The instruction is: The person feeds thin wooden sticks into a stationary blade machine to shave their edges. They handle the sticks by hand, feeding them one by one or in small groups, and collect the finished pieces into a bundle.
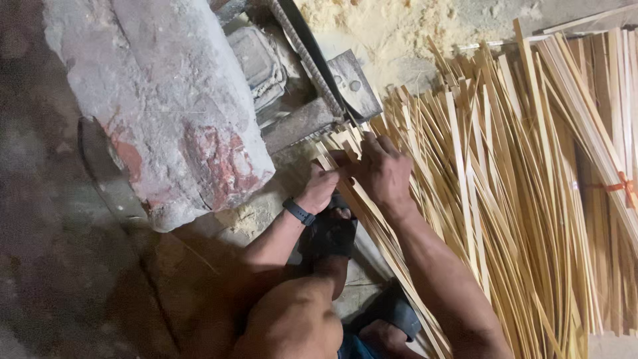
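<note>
Pale, smooth-cut bamboo strips (505,199) fill the frame's right; a rough, chipped stone block (159,100) with worn red paint sits upper left beside dull grey metal machine parts (332,80) and powdery sawdust (392,26).

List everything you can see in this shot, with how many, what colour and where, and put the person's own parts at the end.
thin split bamboo strips: too many to count, pale yellow, heaped over the right half
tied bundle of strips: one, pale yellow with an orange tie, far right
sawdust pile: one, cream, top centre
large rough stone block: one, grey with red patches, upper left
grey metal machine parts: several, beside the block
black wristband: one, on the left wrist
dark sandals: two, bottom centre
left hand: at the strip ends, fingers curled on them
right hand: resting on the same strips
</note>
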`<state>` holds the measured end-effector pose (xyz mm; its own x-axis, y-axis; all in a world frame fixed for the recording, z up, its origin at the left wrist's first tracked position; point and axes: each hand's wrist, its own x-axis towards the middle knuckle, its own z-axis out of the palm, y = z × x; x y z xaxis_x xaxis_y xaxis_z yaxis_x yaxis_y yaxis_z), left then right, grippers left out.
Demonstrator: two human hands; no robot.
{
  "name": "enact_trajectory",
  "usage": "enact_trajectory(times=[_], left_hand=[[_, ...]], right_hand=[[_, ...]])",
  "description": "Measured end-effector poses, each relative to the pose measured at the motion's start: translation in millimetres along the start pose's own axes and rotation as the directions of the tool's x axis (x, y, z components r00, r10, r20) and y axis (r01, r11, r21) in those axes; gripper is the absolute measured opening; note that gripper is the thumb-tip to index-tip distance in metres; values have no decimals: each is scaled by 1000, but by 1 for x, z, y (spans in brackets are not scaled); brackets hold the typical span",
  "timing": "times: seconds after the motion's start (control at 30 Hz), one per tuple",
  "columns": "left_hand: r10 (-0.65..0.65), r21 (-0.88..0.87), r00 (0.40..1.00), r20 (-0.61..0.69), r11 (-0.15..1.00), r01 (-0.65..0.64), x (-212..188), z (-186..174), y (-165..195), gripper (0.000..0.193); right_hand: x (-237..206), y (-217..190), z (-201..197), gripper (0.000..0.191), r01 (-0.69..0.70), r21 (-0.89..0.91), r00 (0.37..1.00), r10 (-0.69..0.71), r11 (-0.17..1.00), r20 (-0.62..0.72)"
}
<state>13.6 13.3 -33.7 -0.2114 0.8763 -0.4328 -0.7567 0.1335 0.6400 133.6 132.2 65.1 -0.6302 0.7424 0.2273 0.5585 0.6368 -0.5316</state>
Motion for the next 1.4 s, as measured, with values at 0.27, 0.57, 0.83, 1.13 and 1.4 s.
enact_trajectory(times=[0.27,0.57,0.83,1.13,1.4], left_hand=[[68,213,998,2,975,-67,1,28,19,26],[48,173,981,189,982,-81,-6,41,40,34],[-37,186,945,324,982,-25,-16,27,41,38],[-50,314,988,148,949,1,-10,10,13,22],[-57,173,994,89,984,41,-6,-5,-14,28]], right_hand=[[-57,28,-49,21,-49,23,998,50,999,-33],[-75,-3,-56,31,-14,143,998,22,990,-52],[-43,-1,-43,5,-45,181,999,43,982,18],[-40,5,-44,12,-30,153,1000,31,988,-1],[-3,-13,-33,13,20,144,1000,-17,989,-24]])
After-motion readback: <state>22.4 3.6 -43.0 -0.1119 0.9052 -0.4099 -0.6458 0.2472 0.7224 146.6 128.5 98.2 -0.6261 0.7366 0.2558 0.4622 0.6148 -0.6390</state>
